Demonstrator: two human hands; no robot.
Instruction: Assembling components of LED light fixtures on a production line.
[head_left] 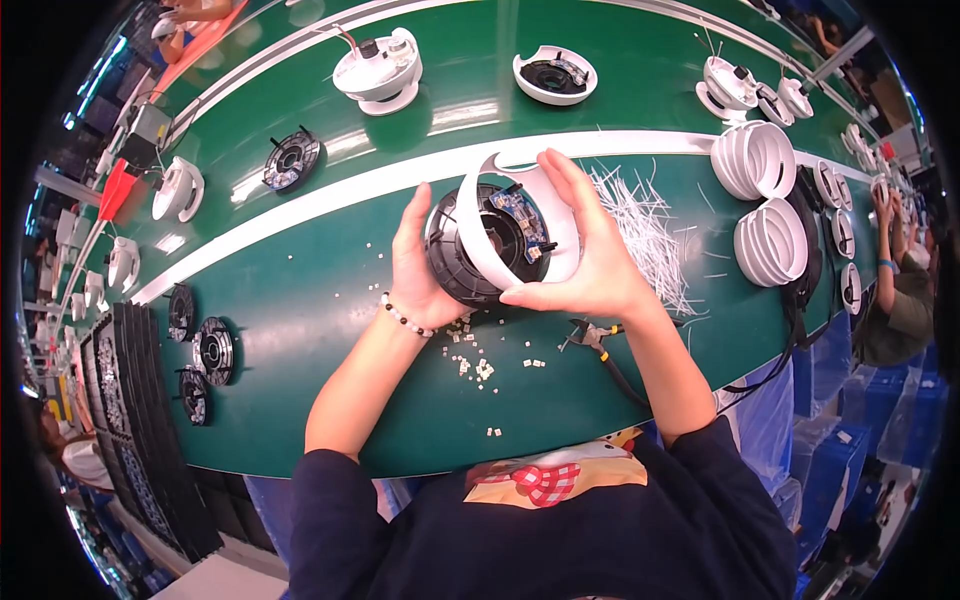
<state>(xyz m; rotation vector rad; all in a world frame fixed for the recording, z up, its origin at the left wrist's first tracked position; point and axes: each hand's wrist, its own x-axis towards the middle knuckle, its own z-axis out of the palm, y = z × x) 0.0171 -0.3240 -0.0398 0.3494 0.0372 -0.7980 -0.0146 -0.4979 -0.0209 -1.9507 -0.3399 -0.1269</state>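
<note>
Near the centre of the frame, holding black round base [448, 262] in cupped left grip [411, 268] and spanning white shell [567, 238] between thumb and fingers of right grip [604, 262]. Probably light, stiff, slightly slick plastic; likely fragile at circuit board [519, 216]. Best held by outer rims, fingertips clear of electronics.

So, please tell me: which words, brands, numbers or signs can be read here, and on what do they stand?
No text can be read.
Blue circuit board and black round part: any markings are too small or blurred.
Dark shirt: a printed picture, without readable words.
</note>
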